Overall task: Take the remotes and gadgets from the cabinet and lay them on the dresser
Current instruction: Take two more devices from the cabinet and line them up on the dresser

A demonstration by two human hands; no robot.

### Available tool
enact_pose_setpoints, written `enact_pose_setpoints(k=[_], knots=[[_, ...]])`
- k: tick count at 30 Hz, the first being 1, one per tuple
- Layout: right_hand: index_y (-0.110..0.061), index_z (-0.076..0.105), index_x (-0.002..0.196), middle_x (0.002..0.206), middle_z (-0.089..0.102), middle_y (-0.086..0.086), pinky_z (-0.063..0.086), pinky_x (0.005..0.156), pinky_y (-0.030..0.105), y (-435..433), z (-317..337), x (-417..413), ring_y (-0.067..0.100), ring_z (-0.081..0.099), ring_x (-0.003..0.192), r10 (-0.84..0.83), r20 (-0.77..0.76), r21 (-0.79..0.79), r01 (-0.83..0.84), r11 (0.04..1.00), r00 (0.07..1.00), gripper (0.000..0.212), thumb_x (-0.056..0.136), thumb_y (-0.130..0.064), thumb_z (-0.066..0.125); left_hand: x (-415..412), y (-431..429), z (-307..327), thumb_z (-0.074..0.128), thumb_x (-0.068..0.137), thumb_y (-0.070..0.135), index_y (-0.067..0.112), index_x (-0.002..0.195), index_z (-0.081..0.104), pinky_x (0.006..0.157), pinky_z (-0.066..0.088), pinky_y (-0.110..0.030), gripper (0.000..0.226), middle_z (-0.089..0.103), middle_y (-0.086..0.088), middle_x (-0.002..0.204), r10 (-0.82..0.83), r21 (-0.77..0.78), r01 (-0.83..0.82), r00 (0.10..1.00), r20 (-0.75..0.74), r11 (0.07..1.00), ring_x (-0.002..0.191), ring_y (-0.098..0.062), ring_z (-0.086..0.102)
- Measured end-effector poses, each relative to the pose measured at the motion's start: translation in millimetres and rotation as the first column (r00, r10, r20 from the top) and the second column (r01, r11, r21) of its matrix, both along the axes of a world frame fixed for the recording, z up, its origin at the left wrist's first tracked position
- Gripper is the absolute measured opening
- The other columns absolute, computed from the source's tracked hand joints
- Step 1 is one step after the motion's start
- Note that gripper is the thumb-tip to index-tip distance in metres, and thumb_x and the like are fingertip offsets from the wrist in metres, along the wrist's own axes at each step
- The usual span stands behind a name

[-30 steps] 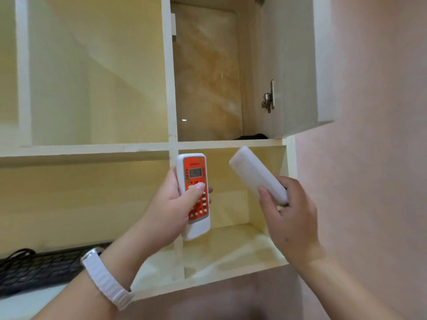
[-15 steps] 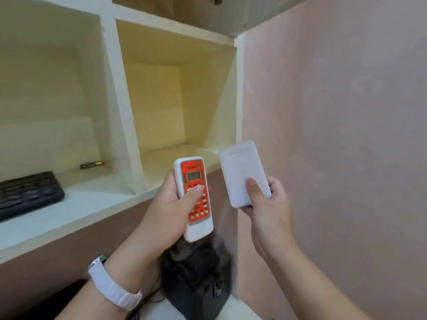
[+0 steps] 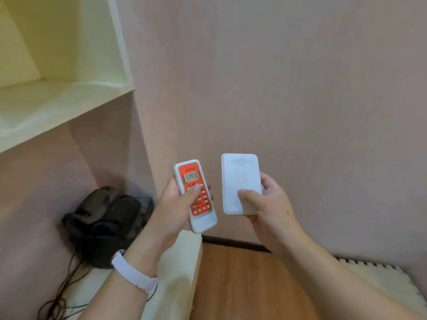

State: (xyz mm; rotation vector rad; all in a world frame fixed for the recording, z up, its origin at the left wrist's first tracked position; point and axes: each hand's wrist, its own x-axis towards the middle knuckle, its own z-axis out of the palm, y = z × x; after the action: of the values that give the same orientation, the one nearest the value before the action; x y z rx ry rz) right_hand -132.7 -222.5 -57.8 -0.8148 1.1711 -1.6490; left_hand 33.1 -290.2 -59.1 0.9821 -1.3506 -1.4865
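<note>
Hands clear of cabinet (image 3: 69, 93); remote (image 3: 195, 196), white gadget (image 3: 240, 181) gripped.

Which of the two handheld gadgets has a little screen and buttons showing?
The orange-faced white remote in the left hand. The plain white flat rectangular gadget in the right hand shows only a blank surface.

Black bag (image 3: 104, 225) and cables (image 3: 62, 296) crowd the white surface (image 3: 178, 262).

You stood in a home room, likely a bedroom corner: pink walls (image 3: 288, 77), a cream open cabinet (image 3: 69, 95), wood floor (image 3: 249, 285) with dark skirting, a black bag (image 3: 104, 225) with trailing cords on a low cream counter (image 3: 178, 269).
</note>
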Motion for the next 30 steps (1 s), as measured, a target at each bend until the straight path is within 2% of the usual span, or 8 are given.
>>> enact_pose_setpoints(k=[4, 8, 11, 14, 17, 21, 24, 30], knots=[[-0.016, 0.053, 0.121, 0.109, 0.069, 0.008, 0.055, 0.062, 0.035, 48, -10, -37, 0.023, 0.069, 0.090, -0.142, -0.047, 0.056, 0.144, 0.988, 0.989, 0.060, 0.063, -0.007, 0.062, -44, 26, -11, 0.051, 0.098, 0.013, 0.021, 0.112, 0.056, 0.063, 0.058, -0.028, 0.017, 0.074, -0.007, 0.102, -0.134, 0.036, 0.134, 0.991, 0.013, 0.990, 0.088, -0.023, 0.073], [-0.019, 0.054, 0.117, 0.104, 0.071, 0.005, 0.054, 0.061, 0.034, 100, -17, -73, 0.019, 0.070, 0.084, -0.245, -0.077, 0.074, 0.250, 0.965, 0.967, 0.055, 0.064, -0.008, 0.061, -88, 62, -13, 0.052, 0.098, 0.013, 0.020, 0.113, 0.056, 0.062, 0.058, -0.028, 0.018, 0.074, -0.006, 0.099, -0.268, 0.054, 0.266, 0.963, 0.025, 0.962, 0.088, -0.024, 0.073], [-0.017, 0.055, 0.117, 0.104, 0.073, 0.005, 0.057, 0.064, 0.036, 146, -22, -99, 0.022, 0.071, 0.087, -0.319, -0.065, 0.068, 0.323, 0.944, 0.946, 0.052, 0.066, -0.008, 0.059, -124, 97, -16, 0.054, 0.096, 0.011, 0.015, 0.113, 0.059, 0.069, 0.060, -0.036, 0.017, 0.074, -0.009, 0.099, -0.327, 0.051, 0.325, 0.943, 0.061, 0.945, 0.088, -0.028, 0.073], [-0.017, 0.054, 0.116, 0.109, 0.071, 0.008, 0.056, 0.077, 0.046, 202, -28, -126, 0.030, 0.069, 0.099, -0.398, -0.041, 0.078, 0.400, 0.913, 0.917, 0.051, 0.066, -0.008, 0.058, -162, 141, -21, 0.056, 0.096, 0.010, 0.011, 0.113, 0.060, 0.076, 0.059, -0.043, 0.018, 0.074, -0.012, 0.098, -0.391, 0.046, 0.389, 0.916, 0.085, 0.920, 0.089, -0.030, 0.072], [-0.019, 0.054, 0.115, 0.109, 0.070, 0.006, 0.055, 0.077, 0.044, 269, -32, -155, 0.029, 0.068, 0.099, -0.480, -0.044, 0.095, 0.482, 0.871, 0.876, 0.051, 0.066, -0.009, 0.058, -202, 197, -23, 0.057, 0.095, 0.012, 0.014, 0.112, 0.061, 0.079, 0.058, -0.044, 0.017, 0.075, -0.008, 0.097, -0.462, 0.042, 0.460, 0.880, 0.114, 0.887, 0.089, -0.027, 0.073], [-0.018, 0.053, 0.114, 0.106, 0.070, 0.004, 0.055, 0.067, 0.035, 367, -38, -196, 0.018, 0.070, 0.087, -0.587, -0.036, 0.096, 0.587, 0.804, 0.809, 0.045, 0.073, -0.002, 0.061, -263, 286, -35, 0.059, 0.094, 0.011, 0.015, 0.109, 0.062, 0.079, 0.058, -0.043, 0.015, 0.075, -0.008, 0.095, -0.530, 0.031, 0.532, 0.835, 0.147, 0.846, 0.089, -0.025, 0.072], [-0.018, 0.052, 0.114, 0.108, 0.068, 0.004, 0.055, 0.066, 0.033, 442, -46, -224, 0.019, 0.069, 0.090, -0.659, -0.018, 0.115, 0.657, 0.745, 0.752, 0.039, 0.085, 0.008, 0.055, -305, 354, -46, 0.060, 0.093, 0.009, 0.014, 0.105, 0.062, 0.075, 0.058, -0.036, 0.014, 0.074, -0.005, 0.091, -0.585, 0.021, 0.591, 0.793, 0.172, 0.807, 0.081, -0.017, 0.072], [-0.022, 0.050, 0.113, 0.111, 0.065, 0.004, 0.056, 0.074, 0.038, 579, -58, -263, 0.021, 0.066, 0.099, -0.829, -0.076, 0.157, 0.827, 0.539, 0.554, 0.040, 0.084, 0.005, 0.057, -370, 479, -61, 0.059, 0.093, 0.008, 0.015, 0.105, 0.061, 0.083, 0.057, -0.049, 0.014, 0.074, -0.013, 0.094, -0.754, 0.091, 0.753, 0.628, 0.191, 0.651, 0.088, -0.031, 0.072]])
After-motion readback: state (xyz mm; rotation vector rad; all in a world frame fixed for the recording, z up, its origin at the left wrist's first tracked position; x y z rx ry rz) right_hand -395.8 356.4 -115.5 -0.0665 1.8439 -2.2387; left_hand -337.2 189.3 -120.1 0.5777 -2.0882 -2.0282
